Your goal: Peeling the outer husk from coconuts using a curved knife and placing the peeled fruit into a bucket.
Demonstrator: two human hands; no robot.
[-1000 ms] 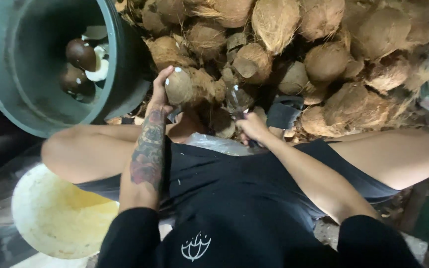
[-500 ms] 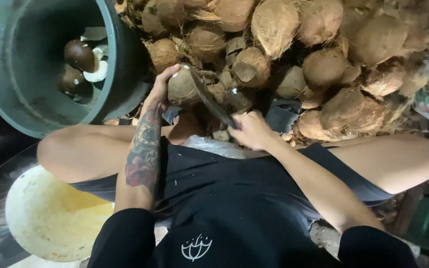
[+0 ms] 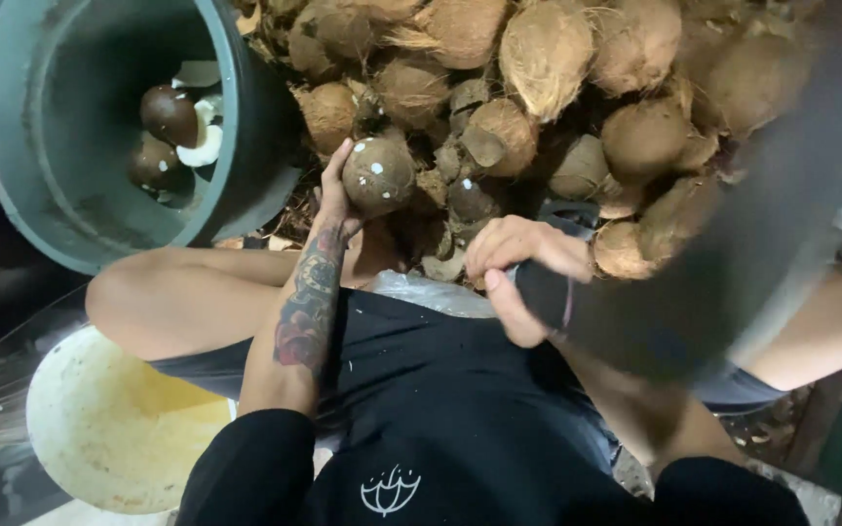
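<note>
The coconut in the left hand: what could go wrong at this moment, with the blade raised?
1. The left hand cups the coconut with bare fingers at its side; a blow slightly off target could hit them.
2. The blade, gripped by the right hand, is blurred, so it moves fast, and the bare knees lie close beneath.
3. The round coconut could slip from a one-handed hold.

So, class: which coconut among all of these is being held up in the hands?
The rounded, white-flecked coconut in the left hand; the rest lie heaped.

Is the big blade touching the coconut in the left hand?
Apart. The head view shows the blurred blade raised far right of the coconut held by the left hand.
</note>
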